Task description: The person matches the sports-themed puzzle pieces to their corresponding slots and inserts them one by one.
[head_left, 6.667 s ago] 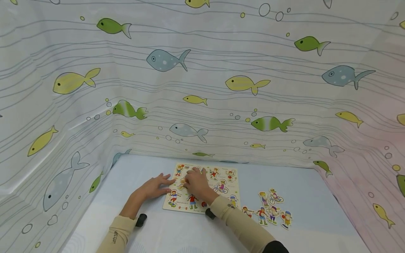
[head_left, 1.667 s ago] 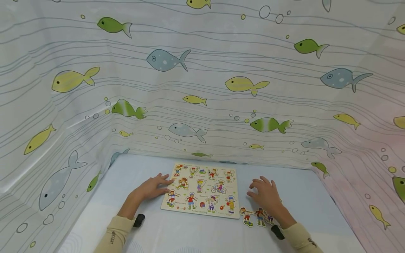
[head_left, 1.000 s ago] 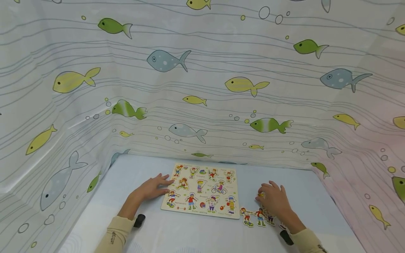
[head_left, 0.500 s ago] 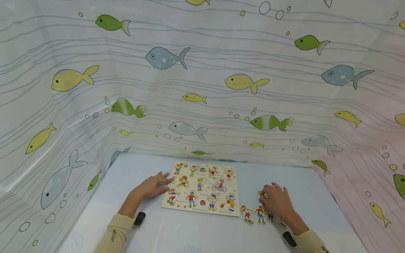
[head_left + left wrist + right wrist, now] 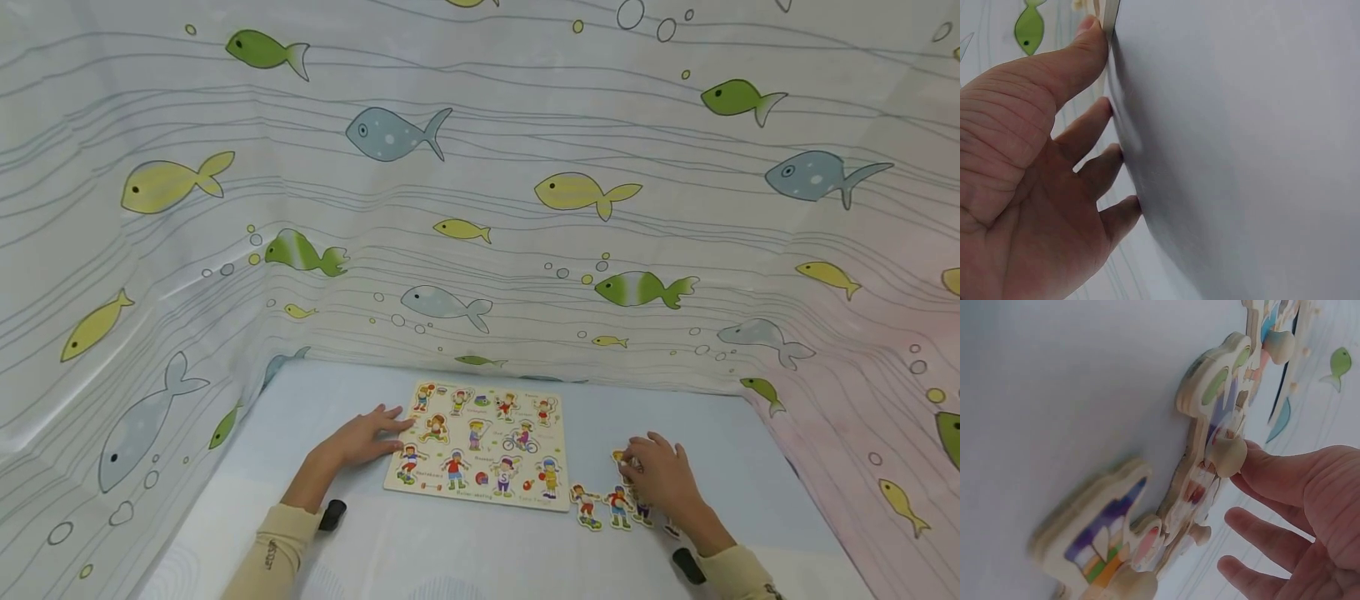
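Observation:
My left hand rests at the left edge of a wooden puzzle board, fingers spread and loosely extended. In the left wrist view its thumb touches the board's side. Right of the board, my right hand is over a cluster of loose knobbed puzzle pieces. Its thumb and index finger pinch the knob of a puzzle piece with purple and green at one end, seen in the right wrist view. The hand partly covers this cluster from the head view.
A skateboarder piece and a red-shirted piece lie side by side near the board's lower right corner. Another piece shows partly below the right hand. A fish-patterned curtain surrounds the pale table.
My right hand has gone from the board to the loose pieces on the right and lowered its fingers onto a knob. The left hand stays at the board's left edge.

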{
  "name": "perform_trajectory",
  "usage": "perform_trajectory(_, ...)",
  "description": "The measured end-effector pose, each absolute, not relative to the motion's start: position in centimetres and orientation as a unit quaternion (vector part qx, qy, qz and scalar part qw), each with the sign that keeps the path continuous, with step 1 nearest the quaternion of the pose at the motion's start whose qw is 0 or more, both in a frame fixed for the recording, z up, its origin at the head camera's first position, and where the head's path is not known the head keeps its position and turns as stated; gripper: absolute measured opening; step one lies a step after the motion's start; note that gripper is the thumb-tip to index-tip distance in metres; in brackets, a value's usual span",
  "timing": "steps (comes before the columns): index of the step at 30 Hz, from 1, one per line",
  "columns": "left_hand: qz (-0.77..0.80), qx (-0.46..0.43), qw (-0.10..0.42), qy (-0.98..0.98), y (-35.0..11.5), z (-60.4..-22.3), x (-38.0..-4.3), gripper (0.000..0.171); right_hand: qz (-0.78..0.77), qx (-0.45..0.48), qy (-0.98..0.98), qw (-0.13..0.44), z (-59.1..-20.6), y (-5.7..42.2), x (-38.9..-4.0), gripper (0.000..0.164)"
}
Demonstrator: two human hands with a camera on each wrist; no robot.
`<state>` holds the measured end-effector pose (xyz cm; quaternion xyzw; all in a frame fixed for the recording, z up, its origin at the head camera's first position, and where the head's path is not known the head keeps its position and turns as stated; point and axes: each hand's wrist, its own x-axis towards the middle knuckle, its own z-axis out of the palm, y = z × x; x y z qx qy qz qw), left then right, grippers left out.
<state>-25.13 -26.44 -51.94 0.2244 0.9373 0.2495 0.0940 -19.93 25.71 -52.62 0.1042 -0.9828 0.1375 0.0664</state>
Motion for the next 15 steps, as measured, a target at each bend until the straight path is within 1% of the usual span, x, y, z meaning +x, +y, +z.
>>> perform_trajectory(10,0.256,0.217,0.096,0.937,-26.6,-52.17,-25.26,0.05,0.135,0.096,-0.984,0.063,-52.27,25.55,-19.73,0.008)
perform_trajectory(15,0.25,0.214,0.097,0.939,-26.59,-52.29,-25.4,0.05,0.136,0.099,-0.983,0.071,-52.01,25.36,-19.86,0.011)
